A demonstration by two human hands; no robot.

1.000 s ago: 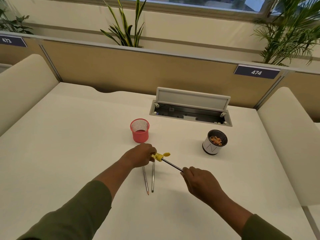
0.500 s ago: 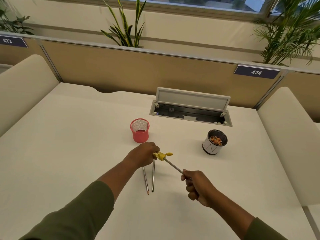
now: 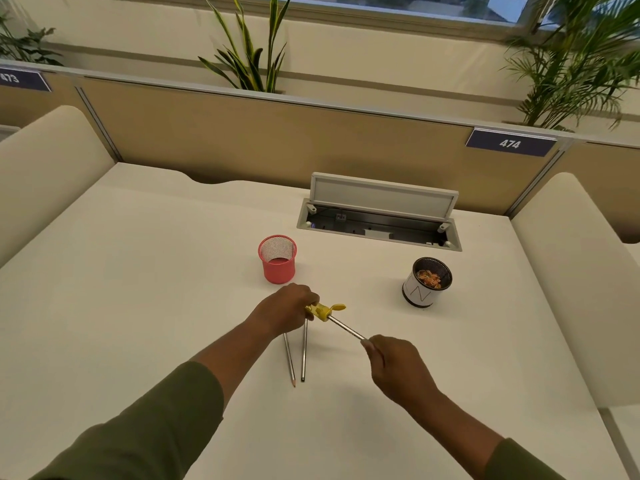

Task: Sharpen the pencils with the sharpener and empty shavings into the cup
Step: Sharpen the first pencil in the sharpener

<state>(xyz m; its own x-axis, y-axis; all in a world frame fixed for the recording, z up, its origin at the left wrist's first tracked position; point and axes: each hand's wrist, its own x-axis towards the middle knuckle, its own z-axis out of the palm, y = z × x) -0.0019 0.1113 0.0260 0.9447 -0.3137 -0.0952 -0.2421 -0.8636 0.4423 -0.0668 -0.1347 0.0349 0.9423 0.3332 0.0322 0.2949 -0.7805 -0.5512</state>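
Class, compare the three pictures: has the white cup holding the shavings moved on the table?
No. The white cup keeps its place right of the pink mesh cup, just in front of the open cable box.

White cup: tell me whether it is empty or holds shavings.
Holds shavings. The white cup stands upright on the table, with orange-brown curls visible inside its dark rim.

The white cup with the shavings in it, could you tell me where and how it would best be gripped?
Probably round the side wall of the white cup, from the right: it stands upright and apart from other things, its open top holds shavings, and the right hand is nearer. The grip should stay below the rim.
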